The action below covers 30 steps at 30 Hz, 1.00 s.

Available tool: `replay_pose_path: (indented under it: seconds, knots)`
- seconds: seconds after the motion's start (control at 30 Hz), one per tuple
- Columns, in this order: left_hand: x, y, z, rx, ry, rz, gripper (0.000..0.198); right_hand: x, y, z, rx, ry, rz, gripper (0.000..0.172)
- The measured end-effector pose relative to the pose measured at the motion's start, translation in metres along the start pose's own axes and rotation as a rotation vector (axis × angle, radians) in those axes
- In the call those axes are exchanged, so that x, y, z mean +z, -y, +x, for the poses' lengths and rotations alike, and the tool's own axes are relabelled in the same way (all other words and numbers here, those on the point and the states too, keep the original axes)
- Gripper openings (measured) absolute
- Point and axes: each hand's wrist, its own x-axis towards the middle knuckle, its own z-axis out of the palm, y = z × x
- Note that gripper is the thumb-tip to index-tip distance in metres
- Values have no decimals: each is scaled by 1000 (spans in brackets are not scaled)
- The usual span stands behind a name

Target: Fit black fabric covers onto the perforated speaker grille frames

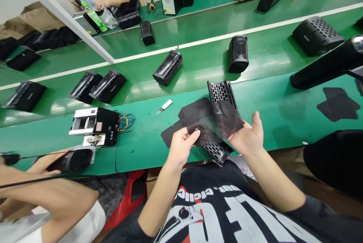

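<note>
The left hand (181, 145) pinches the near edge of a thin black mesh sheet (224, 120) between thumb and fingers (194, 136), while the right hand (249, 137) lies open, palm up, its fingers spread loosely under the sheet's other side and thumb raised. The sheet drapes over a black perforated grille (221, 93), a curved panel with rows of oval holes, which stands tilted at the near edge of the green surface (272, 99), its lower end showing between the two hands. Just left of the grille lies a stack of black sheets (193, 112), fanned out flat; more black sheets (338, 103) lie well apart to the right. A small white tool (165, 106) rests near the stack. Beyond, black speaker housings (168, 68) lie scattered along the belt. At lower left a co-worker's hand (47, 161) rests on another black housing (73, 160), beside a white-and-black device with coloured wires (95, 126).
</note>
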Motion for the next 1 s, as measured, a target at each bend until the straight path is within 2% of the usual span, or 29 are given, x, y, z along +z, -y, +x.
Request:
replay_pose_path:
  seconds: [0.1, 0.17, 0.37, 0.53, 0.63, 0.73, 0.83, 0.9, 1.0]
  knots:
    - [-7, -7, -5, 43, -21, 64, 32, 1, -1, 2, 15, -31, 5, 32]
    - [-10, -10, -8, 70, -23, 94, 33, 2, -1, 2, 13, -38, 34, 26]
    - [-10, -16, -9, 88, 3, 122, 38, 2, 0, -1, 33, -41, 52, 28]
    - [-8, -19, -9, 21, -11, 119, 46, 4, 2, -3, 45, -49, 43, 29]
    - [-15, -13, 0, -35, -10, 200, 47, 0, 3, -2, 41, -56, 24, 30]
    - [-29, 5, 24, -27, -57, 492, 44, -20, 7, -4, 26, -108, -48, 31]
    - [-40, 31, 56, 2, -76, 1071, 39, -52, 17, -13, 16, -222, -163, 29]
    - [-42, 48, 74, -70, -35, 1398, 37, -72, 23, -23, -4, -339, -253, 26]
    - [-39, 67, 91, -217, -17, 1556, 31, -85, 22, -36, -29, -483, -478, 27]
